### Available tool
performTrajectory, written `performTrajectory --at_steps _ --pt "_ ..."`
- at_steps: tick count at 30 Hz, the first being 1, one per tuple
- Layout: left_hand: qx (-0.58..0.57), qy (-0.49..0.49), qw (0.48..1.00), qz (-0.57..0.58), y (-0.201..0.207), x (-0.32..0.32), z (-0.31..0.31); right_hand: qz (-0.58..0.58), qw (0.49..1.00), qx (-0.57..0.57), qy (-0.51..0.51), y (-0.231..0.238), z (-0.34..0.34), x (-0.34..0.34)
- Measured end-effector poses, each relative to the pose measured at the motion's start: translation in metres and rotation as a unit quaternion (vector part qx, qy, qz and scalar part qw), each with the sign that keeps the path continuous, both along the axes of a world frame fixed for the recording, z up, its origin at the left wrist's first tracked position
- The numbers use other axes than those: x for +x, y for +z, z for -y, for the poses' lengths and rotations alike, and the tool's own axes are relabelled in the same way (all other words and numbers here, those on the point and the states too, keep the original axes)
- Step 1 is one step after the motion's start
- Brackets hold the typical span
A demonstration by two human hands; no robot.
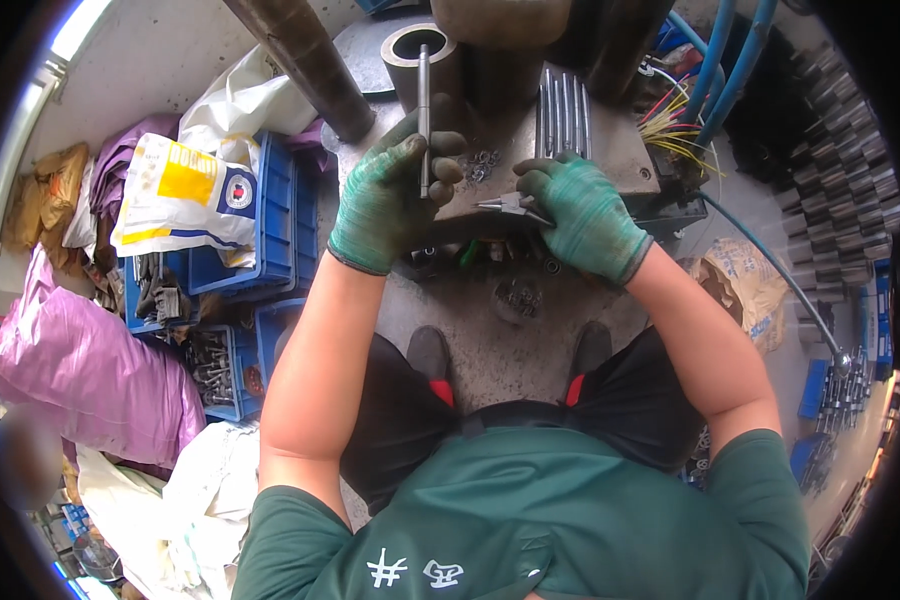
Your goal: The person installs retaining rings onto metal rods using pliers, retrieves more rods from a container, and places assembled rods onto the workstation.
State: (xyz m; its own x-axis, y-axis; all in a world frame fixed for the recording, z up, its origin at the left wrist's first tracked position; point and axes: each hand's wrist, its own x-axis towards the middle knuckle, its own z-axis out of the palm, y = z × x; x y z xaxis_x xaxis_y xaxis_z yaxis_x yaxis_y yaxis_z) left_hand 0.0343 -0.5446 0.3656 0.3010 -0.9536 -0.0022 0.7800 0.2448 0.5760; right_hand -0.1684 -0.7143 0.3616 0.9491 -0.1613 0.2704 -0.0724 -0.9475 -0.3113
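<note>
Both my hands wear green gloves with dark, stained fingertips. In my left hand (395,190) a slim steel rod (424,120) stands almost upright, gripped between thumb and fingers. Slim-nosed pliers (510,204) are held in my right hand (580,210), their pointed tips turned left toward the rod but apart from it; the handles are mostly hidden by the glove. Just beyond my right fingers, several similar steel rods (565,110) lie side by side on the metal machine table (620,150). Between my hands a small heap of little metal rings (482,165) rests on that table.
Beyond my left hand rises a hollow metal cylinder (417,45), beside a thick slanting column (310,65). Blue crates (280,215) and a purple sack (90,360) crowd the left. Blue hoses (735,60) and coloured wires (675,130) hang at the right, near stacked metal parts (830,150).
</note>
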Motion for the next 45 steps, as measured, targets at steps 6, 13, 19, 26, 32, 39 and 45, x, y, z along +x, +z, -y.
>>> performTrajectory --at_steps 6,13,19,26,32,39,45 --pt "-0.013 0.066 0.996 0.055 -0.005 0.001 0.001 -0.045 0.996 -0.069 -0.036 0.0 0.005 0.028" --pt "-0.004 0.117 0.993 0.015 -0.014 0.01 0.003 -0.135 0.984 -0.112 -0.037 0.006 0.011 0.039" --pt "0.03 0.16 0.986 0.049 -0.019 0.014 -0.004 -0.02 0.996 -0.087 -0.019 -0.007 0.004 0.018" --pt "0.08 0.174 0.98 0.055 -0.015 0.009 0.001 0.055 0.993 -0.098 0.042 -0.027 0.01 0.009" --pt "0.127 0.185 0.963 0.149 -0.013 -0.01 0.007 0.167 0.985 -0.022 0.025 -0.035 0.011 0.007" --pt "0.181 0.117 0.95 0.224 -0.016 -0.052 0.015 0.223 0.765 0.594 -0.113 0.001 -0.012 -0.001" --pt "0.147 0.084 0.951 0.258 -0.03 -0.075 0.029 0.192 0.734 0.639 -0.126 -0.011 -0.01 0.0"
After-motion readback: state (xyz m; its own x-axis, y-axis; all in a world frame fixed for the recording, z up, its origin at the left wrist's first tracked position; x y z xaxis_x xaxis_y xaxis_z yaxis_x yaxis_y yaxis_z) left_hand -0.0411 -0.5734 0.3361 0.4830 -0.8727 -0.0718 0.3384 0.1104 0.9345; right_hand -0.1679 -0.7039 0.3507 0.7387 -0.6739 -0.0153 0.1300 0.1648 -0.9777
